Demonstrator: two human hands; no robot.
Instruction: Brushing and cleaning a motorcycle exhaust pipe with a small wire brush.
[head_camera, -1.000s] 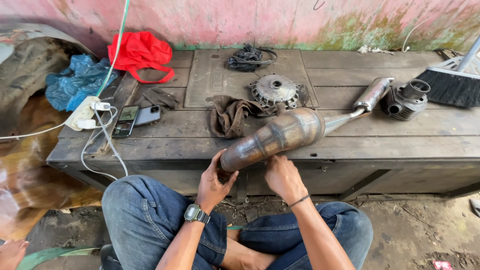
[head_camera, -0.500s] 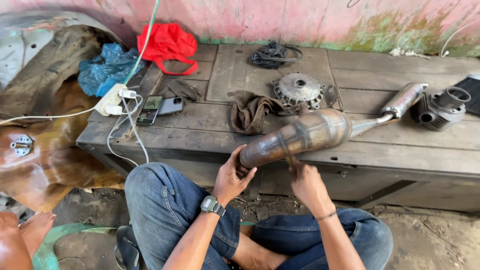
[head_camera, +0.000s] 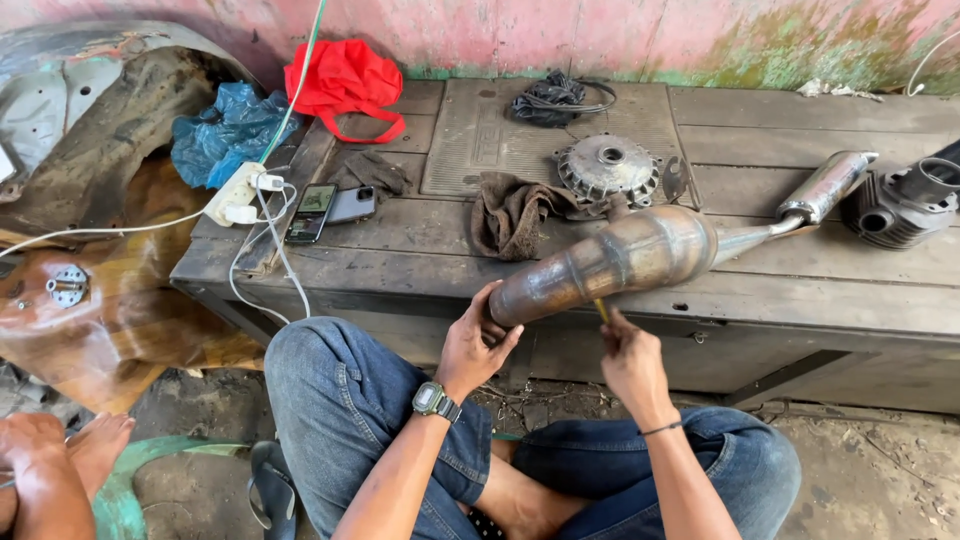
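**On the wooden bench: an exhaust pipe in both hands**

On the low plank bench (head_camera: 820, 300) before our knees we see the biggest thing first: the rusty brown exhaust pipe (head_camera: 620, 262). It lies slantwise across the front edge, its fat belly over the boards and its thin neck running up right to a chrome silencer (head_camera: 828, 186). Our left hand (head_camera: 474, 345) clasps the pipe's near, narrow end, fingers wrapped around its mouth. Our right hand (head_camera: 632, 362) sits just under the belly, closed around a thin yellow stick-like tool (head_camera: 600, 310) that touches the pipe's underside.

At the far left, off the bench, rests a large dented metal panel (head_camera: 90, 130). Beside it a crumpled blue plastic bag (head_camera: 222, 132) lies at the bench's corner, and a red cloth bag (head_camera: 345, 80) leans on the pink wall. A grey rubber mat (head_camera: 480, 150) carries a round finned metal hub (head_camera: 608, 168) and a tangle of black cable (head_camera: 552, 98). A brown rag (head_camera: 512, 212) lies left of the hub. Two phones (head_camera: 330, 208) sit by a white power strip (head_camera: 236, 194). A grey engine cylinder (head_camera: 900, 205) stands far right.
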